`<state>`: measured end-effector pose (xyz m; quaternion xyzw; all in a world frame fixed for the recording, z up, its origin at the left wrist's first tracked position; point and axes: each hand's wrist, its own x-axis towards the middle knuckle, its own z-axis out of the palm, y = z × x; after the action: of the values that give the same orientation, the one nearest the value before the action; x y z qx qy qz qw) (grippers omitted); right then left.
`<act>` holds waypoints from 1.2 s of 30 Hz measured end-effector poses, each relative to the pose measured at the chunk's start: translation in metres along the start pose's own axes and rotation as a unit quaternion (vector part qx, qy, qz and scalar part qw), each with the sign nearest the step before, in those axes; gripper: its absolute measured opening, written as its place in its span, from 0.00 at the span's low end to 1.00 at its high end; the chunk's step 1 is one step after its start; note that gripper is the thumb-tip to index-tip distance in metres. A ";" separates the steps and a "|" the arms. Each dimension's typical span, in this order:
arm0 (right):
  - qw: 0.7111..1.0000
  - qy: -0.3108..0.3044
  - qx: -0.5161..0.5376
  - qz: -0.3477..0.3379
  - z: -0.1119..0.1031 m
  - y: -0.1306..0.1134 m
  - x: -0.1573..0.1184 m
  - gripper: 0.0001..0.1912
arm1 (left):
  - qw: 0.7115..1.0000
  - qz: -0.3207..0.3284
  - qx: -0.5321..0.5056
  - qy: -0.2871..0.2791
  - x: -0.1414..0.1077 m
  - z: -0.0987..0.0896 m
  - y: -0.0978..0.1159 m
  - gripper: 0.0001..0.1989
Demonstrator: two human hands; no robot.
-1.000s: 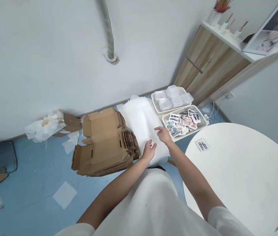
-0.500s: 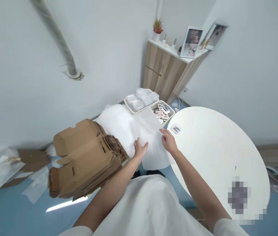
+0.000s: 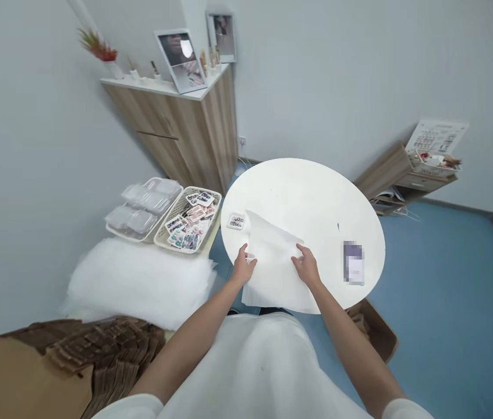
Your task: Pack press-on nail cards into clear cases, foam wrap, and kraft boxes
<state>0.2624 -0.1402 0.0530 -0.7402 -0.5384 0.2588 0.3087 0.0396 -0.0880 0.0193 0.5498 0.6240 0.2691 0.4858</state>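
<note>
A thin white packing sheet (image 3: pixel 272 273) lies partly on the round white table (image 3: pixel 307 186) and hangs over its near edge. My left hand (image 3: pixel 243 266) grips the sheet at its left edge, thumb and fingers curled. On the opposite edge my right hand (image 3: pixel 307 267) holds the sheet, its thumb and index finger close to the paper. Just beyond my left hand, a small clear pack of patterned pieces (image 3: pixel 236 221) rests on the table.
Left of the table, a basket of patterned packs (image 3: pixel 202 235) adjoins a tray of clear plastic boxes (image 3: pixel 141 203). Nearer are a stack of white sheets (image 3: pixel 137 279) and folded cardboard boxes (image 3: pixel 32 366). A pixelated purple item (image 3: pixel 353 263) lies on the table's right; a wooden cabinet (image 3: pixel 163 128) stands behind.
My view has turned right. Both hands have carried the white sheet from beside the stack onto the near part of the round table.
</note>
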 end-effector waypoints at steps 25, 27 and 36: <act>0.956 -0.116 -0.264 -0.054 -0.016 0.076 0.004 0.26 | 0.862 0.225 0.440 -0.110 0.006 0.075 0.033 0.25; 0.953 -0.123 -0.272 -0.047 -0.014 0.079 0.005 0.27 | 0.845 0.238 0.459 -0.138 0.005 0.075 0.033 0.25; 0.952 -0.127 -0.278 -0.039 -0.018 0.082 0.016 0.28 | 0.822 0.243 0.492 -0.154 0.019 0.077 0.036 0.27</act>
<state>0.3319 -0.1466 0.0043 -0.7362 -0.6521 0.1786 0.0301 0.1259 -0.0763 0.0151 0.8837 0.4369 -0.0526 0.1592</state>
